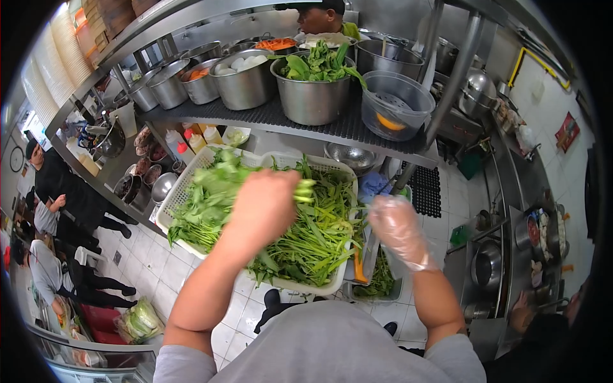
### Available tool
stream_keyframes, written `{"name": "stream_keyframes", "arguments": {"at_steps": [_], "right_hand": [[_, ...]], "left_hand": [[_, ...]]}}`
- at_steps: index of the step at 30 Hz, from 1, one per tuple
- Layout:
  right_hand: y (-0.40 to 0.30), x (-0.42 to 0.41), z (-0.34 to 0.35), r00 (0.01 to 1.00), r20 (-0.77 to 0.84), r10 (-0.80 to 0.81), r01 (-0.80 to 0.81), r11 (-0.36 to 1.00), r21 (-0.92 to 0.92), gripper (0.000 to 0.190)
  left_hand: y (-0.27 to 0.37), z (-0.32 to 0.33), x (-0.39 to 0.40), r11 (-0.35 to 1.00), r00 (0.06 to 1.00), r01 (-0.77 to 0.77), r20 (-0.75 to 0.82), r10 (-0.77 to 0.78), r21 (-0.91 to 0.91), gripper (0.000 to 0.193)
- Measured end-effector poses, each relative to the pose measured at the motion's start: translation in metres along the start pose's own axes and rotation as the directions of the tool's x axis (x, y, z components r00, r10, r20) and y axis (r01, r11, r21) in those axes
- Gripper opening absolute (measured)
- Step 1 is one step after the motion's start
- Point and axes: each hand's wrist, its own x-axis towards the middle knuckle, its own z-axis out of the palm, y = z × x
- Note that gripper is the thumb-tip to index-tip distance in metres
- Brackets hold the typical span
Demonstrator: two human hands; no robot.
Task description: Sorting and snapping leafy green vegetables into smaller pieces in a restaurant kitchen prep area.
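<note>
My bare left hand (268, 196) grips a bunch of leafy greens (210, 174); its cut stem ends poke out on the right, and the leaves blur. Below it, leafy greens with pale stems (196, 225) lie in a white perforated plastic basket (165, 210). Long-stemmed greens like water spinach (311, 244) fill the white basket beside it (352, 191). To the right of the baskets is my right hand (395, 227), in a clear plastic glove. Its fingers curl, and whether they hold anything is hidden. An orange-handled tool (359, 268) lies near that hand.
Above the baskets, a metal shelf (354, 129) bears several steel pots, one with greens (311, 98), and a clear tub (397, 107). Squeeze bottles (196, 141) and a colander (352, 158) stand beneath. A bin with greens (378, 282) sits lower right. Several people work nearby.
</note>
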Motion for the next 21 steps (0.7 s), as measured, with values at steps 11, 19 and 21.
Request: {"name": "stream_keyframes", "arguments": {"at_steps": [11,19,21], "right_hand": [[-0.004,-0.04,0.109,0.998,-0.055,0.003,0.001,0.998,0.061,0.01],[-0.015,-0.003,0.116,0.994,0.104,-0.037,0.056,0.98,-0.189,0.004],[-0.023,0.015,0.085,0.99,0.012,-0.14,0.141,0.987,-0.084,0.004]], "left_hand": [[-0.09,-0.011,-0.045,0.317,0.901,0.172,0.019,-0.434,-0.933,0.012],[-0.073,0.005,-0.059,0.586,0.928,0.175,-0.065,-0.366,-0.791,0.011],[-0.061,-0.006,-0.061,0.734,0.906,0.246,-0.118,-0.406,-0.633,0.013]]}}
